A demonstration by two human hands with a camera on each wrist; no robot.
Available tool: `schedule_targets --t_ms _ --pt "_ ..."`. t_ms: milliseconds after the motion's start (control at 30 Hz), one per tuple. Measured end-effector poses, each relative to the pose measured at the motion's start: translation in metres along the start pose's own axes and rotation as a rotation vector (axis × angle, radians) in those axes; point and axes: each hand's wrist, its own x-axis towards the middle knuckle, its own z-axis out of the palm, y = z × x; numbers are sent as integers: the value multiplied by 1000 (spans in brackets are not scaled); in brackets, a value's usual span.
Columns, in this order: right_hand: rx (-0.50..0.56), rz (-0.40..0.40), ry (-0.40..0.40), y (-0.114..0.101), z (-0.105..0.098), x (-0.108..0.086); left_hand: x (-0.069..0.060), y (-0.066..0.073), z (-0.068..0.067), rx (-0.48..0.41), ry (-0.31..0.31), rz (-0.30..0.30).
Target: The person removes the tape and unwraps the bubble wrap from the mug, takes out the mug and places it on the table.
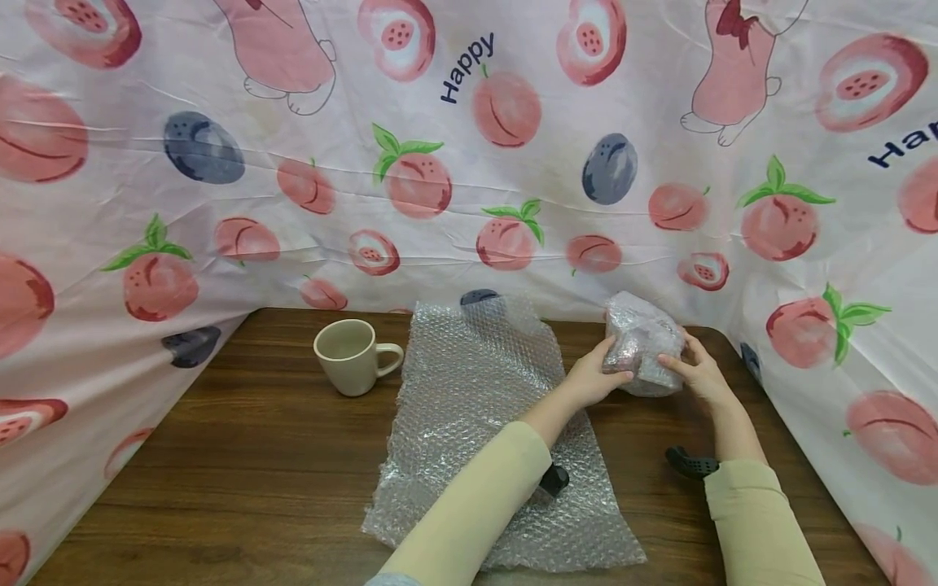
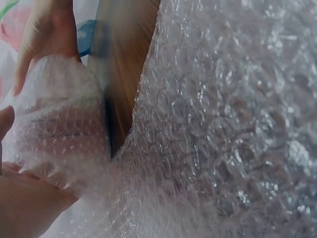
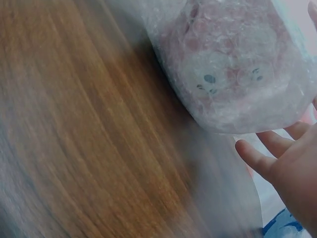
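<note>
At the back right of the table, a bubble-wrapped bundle [image 1: 645, 346] sits between both hands. My left hand [image 1: 589, 379] grips its left side, thumb at the front. The right hand [image 1: 705, 376] holds the opposite side, with the thumb laid over the front. Through the wrap in the right wrist view, the bundle [image 3: 233, 74] shows something pinkish with small dark marks; its kind is hidden. A flat sheet of bubble wrap [image 1: 476, 415] lies under the left forearm.
A cream mug [image 1: 350, 362] stands upright left of the sheet, its handle pointing right. The dark wooden table [image 1: 220, 464] ends at the back and right against a white cloth [image 1: 542, 187] printed with peaches. Black wrist devices sit below both wrists.
</note>
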Motion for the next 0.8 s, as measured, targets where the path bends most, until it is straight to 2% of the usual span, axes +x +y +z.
schedule_targets --t_ms 133,467,667,800 --pt "16 -13 16 0 1 -2 0 1 2 -3 8 -15" --pt "-36 -24 90 -2 8 -8 3 -3 10 -14 26 -27" --pt "32 -29 89 -3 13 -9 3 -2 10 -8 51 -20" --pt "113 -27 75 -1 15 -9 4 -2 11 -1 70 -11"
